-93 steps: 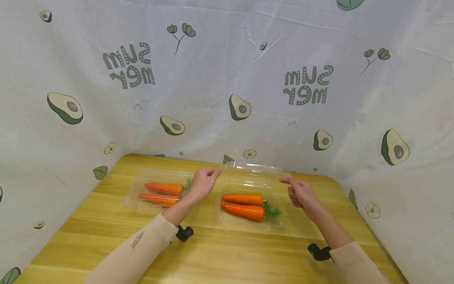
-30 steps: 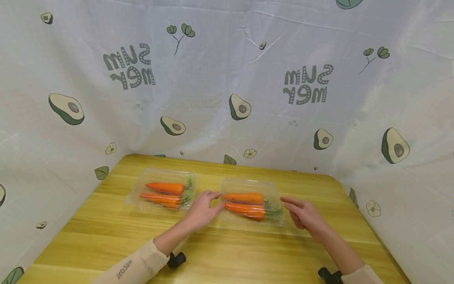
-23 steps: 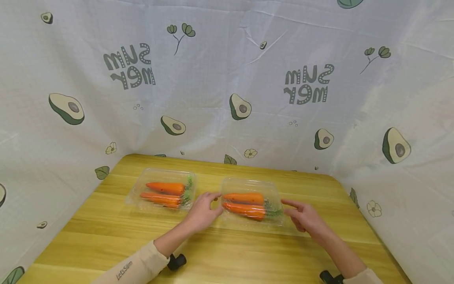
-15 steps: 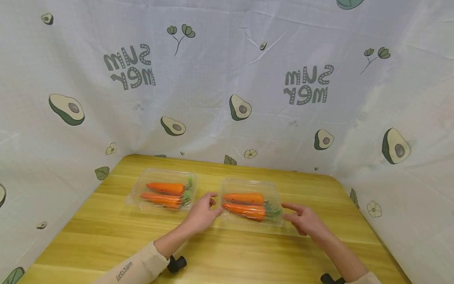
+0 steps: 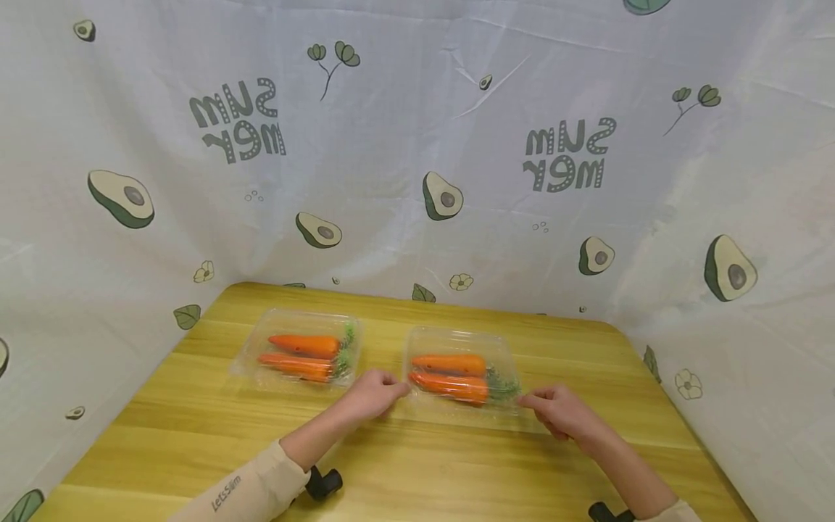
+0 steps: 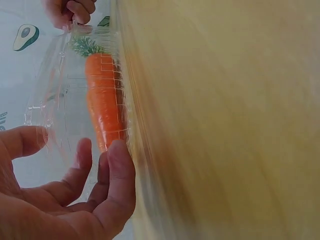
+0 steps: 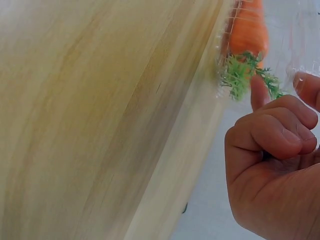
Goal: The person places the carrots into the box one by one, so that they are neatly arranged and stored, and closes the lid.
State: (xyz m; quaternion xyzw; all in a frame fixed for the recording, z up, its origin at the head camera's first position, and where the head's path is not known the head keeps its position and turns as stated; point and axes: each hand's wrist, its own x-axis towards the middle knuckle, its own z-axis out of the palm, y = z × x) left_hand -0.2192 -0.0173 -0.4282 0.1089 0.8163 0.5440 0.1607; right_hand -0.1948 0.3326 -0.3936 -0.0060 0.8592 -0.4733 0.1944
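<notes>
A clear plastic clamshell box (image 5: 464, 338) with its lid down lies on the table, two carrots (image 5: 450, 386) with green tops inside. At its front left corner my left hand (image 5: 375, 395) pinches the edge. In the left wrist view, that hand's fingers (image 6: 117, 165) curl around the box's end, one higher on the lid. My right hand (image 5: 561, 412) grips the front right corner with thumb and index finger, the other fingers folded in. The right wrist view has the right hand (image 7: 275, 145) close against the end with the leafy carrot tops (image 7: 240, 75).
Left of the hands stands a second lidded clear box (image 5: 313, 319), also holding two carrots (image 5: 303, 346). Both boxes sit on a wooden table (image 5: 417, 471). A white curtain (image 5: 391, 145) printed with avocados encloses the table's back and sides.
The box lid stood raised three seconds ago and is now down over the carrots. Both hands came down to the front corners, and their fingers have closed from a spread pose.
</notes>
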